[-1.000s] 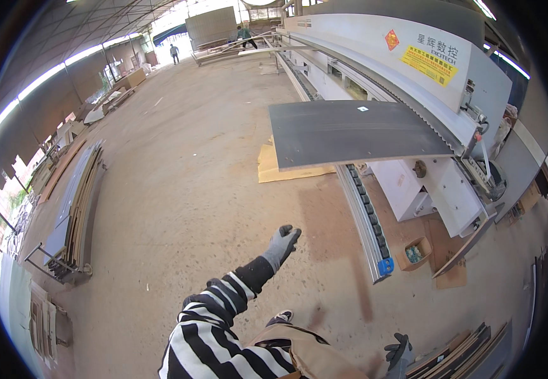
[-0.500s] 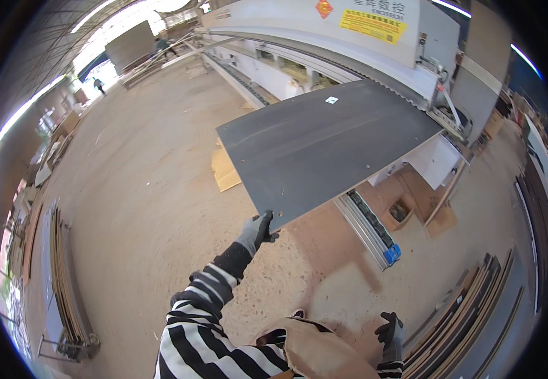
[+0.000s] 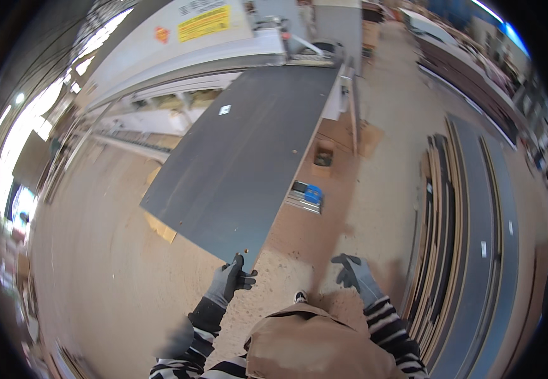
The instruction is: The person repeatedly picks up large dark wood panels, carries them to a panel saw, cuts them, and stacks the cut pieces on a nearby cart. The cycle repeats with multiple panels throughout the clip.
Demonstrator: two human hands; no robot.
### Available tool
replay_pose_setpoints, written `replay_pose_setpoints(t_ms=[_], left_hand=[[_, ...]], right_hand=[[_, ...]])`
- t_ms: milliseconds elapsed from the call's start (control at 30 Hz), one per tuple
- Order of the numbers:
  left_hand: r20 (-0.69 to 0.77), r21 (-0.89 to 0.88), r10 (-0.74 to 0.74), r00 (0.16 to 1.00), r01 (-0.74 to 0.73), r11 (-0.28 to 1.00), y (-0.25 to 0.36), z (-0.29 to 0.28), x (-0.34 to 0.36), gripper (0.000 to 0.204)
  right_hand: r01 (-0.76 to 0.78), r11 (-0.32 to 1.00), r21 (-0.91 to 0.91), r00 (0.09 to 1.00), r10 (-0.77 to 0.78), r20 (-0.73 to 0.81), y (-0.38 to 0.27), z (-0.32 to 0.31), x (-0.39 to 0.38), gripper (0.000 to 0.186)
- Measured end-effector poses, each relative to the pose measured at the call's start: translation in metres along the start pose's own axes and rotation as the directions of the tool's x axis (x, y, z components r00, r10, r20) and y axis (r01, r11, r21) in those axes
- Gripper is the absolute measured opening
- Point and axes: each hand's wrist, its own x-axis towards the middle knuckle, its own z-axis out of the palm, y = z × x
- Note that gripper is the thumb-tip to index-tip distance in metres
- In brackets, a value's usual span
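And up comes the right hand [image 3: 357, 276], empty, fingers loosely curled, while the left hand [image 3: 225, 281] still grips the panel [image 3: 242, 151], so only one hand has hold.

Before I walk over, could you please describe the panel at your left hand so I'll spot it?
Find the white machine. A large dark grey panel juts from it to the left hand. Unlike the boards bunched at right, it lies flat, alone.
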Motion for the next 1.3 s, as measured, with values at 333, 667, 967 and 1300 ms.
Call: replay_pose_setpoints(t_ms=[333, 667, 967, 1300], left_hand=[[0.26, 0.382, 0.117, 0.959, -0.213, 0.899, 0.15, -0.072, 0.059, 0.042], [0.001, 0.854, 0.653, 0.757, -0.341, 0.394, 0.268, -0.109, 0.366, 0.067], [0.096, 0.358, 0.463, 0.881, -0.465, 0.81, 0.215, 0.038, 0.396, 0.041], [0.28, 0.114, 0.362, 0.889, -0.405, 0.907, 0.194, 0.291, 0.319, 0.021]], right_hand=[[0.159, 0.939, 0.305, 0.987, -0.16, -0.02, -0.023, 0.01, 0.035, 0.041], [0.352, 0.936, 0.026, 0.845, -0.306, -0.438, -0.092, 0.008, 0.045, 0.034], [0.276, 0.953, 0.122, 0.651, -0.093, -0.753, -0.109, -0.027, -0.027, 0.028], [0.241, 0.953, -0.183, 0.441, -0.276, -0.854, -0.103, -0.178, -0.096, 0.037]])
